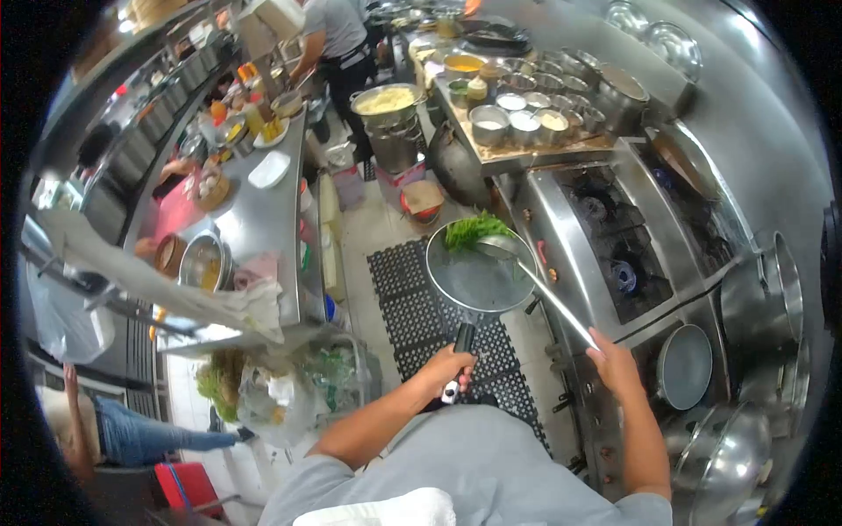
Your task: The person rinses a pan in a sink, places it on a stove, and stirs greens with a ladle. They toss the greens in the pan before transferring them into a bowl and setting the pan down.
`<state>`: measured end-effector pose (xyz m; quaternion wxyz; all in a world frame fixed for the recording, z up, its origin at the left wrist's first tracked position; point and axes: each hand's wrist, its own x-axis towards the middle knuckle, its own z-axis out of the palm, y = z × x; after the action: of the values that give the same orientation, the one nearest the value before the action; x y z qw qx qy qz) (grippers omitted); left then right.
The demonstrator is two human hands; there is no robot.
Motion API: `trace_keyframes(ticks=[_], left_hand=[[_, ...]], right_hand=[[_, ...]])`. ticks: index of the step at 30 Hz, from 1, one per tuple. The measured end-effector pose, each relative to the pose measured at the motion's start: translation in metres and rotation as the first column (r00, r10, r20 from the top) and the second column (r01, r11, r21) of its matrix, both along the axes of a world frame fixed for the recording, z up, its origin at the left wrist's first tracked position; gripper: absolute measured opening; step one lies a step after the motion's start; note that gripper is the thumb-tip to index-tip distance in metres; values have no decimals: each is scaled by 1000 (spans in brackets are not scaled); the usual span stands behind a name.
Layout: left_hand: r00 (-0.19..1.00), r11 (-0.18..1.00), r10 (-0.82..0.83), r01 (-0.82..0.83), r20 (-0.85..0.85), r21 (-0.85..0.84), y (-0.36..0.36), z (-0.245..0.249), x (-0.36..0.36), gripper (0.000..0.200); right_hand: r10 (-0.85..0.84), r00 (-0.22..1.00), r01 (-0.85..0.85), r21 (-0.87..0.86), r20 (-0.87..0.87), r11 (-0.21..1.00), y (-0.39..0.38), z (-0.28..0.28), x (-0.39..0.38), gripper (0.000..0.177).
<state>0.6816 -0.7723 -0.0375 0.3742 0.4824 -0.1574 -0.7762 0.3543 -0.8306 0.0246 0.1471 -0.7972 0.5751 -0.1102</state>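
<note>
Steel counter (263, 223) is running down the left side, with a bowl (203, 261) of something yellow and a white plate (267, 169) sitting on it. Down in the bottom-left corner a person (132, 430) in jeans is standing near some plastic bags (272, 386) stuffed with leafy stuff.

Moving over, a black rubber mat (408, 298) is lying on the floor in the aisle. The left hand (449, 368) is clenching tight around the dark handle of a wok (478, 272), which is hanging over that mat, just beside the stove (614, 237). A bunch of greens (474, 230) is sitting at the wok's far rim. The ladle (502, 248) is resting its bowl right against them, and its long handle is slanting down to the right hand (614, 364), fingers wrapping around the end of it.

Further back, a co-worker (338, 35) is standing by a big pot (386, 101), with a cluster of little steel tubs (526, 118) off to the right. On the far right, an empty pan (684, 364) is sitting low beside the stove.
</note>
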Motion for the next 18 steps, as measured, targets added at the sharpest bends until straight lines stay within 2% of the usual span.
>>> trace_keyframes(ticks=[2, 4, 6, 7, 8, 10, 13, 14, 15, 16, 17, 18], left_hand=[[1000, 999, 7, -7, -15, 37, 2, -11, -4, 15], [984, 990, 115, -102, -136, 95, 3, -23, -17, 15], [970, 976, 177, -151, -166, 154, 6, -27, -30, 14], [975, 978, 188, -175, -117, 115, 9, -28, -36, 14], [977, 978, 202, -197, -65, 73, 11, -28, -41, 13], [968, 966, 249, -246, -26, 75, 11, -16, -52, 11], [946, 979, 202, -203, 252, -24, 9, -15, -70, 11], [943, 977, 211, -211, 258, -28, 9, -18, -78, 11], [859, 986, 166, -157, 484, -59, 10, -20, -87, 16], [724, 992, 122, -100, 679, -72, 11, -20, -95, 23], [623, 999, 49, -47, 781, -26, 11, -9, -102, 34], [623, 998, 59, -57, 780, -30, 13, -15, -107, 34]], right_hand=[[-93, 994, 81, 172, 62, 982, 13, 9, -11, 43], [-54, 996, 40, 171, 77, 984, 19, 6, -10, 43], [-88, 983, 71, 110, 161, 991, 7, -21, -1, 42], [-36, 977, 28, 41, 211, 999, -1, -41, 5, 40], [-58, 992, 52, 58, 116, 997, -9, -53, 14, 39], [-68, 988, 55, 98, 137, 994, -23, -84, 25, 40], [-124, 979, 87, 221, 163, 971, -17, -111, 39, 43], [-51, 987, 37, 97, 149, 995, -15, -156, 36, 45], [-244, 911, 82, 432, 332, 898, -9, -150, 44, 47], [-467, 782, 35, 719, 412, 694, 4, -133, 56, 48], [-623, 636, -52, 831, 455, 554, 12, -122, 65, 49], [-765, 473, -171, 898, 436, 406, 20, -112, 69, 49]])
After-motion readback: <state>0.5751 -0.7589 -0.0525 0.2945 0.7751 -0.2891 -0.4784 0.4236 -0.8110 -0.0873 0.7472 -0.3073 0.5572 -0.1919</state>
